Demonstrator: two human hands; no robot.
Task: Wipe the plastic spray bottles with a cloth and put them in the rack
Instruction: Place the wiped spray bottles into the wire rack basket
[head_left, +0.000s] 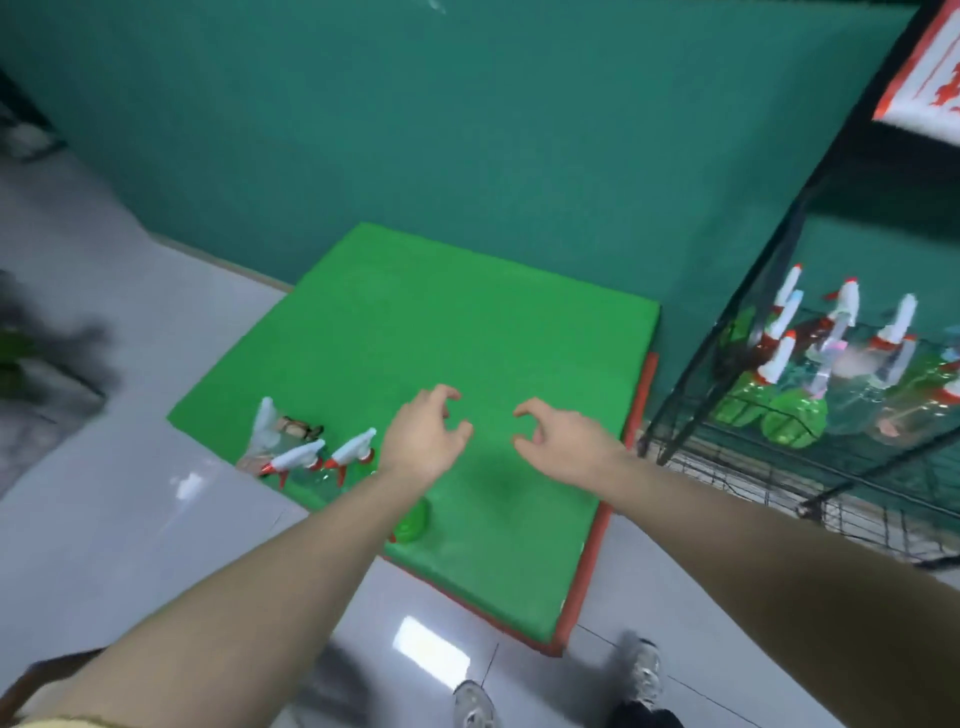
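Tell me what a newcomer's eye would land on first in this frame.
First, the bright green mat on the pale floor, with the left hand and right hand hovering over its middle, fingers loosely curled and holding nothing. Next, the spray bottles on the mat by its left edge, beside the left forearm. At right, more bottles stand crowded in the black wire rack.

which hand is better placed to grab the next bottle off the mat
Probably the left. The left hand hovers empty right beside the bottles on the mat's left edge. The right hand, also empty, is farther from them, on the side nearer the rack.
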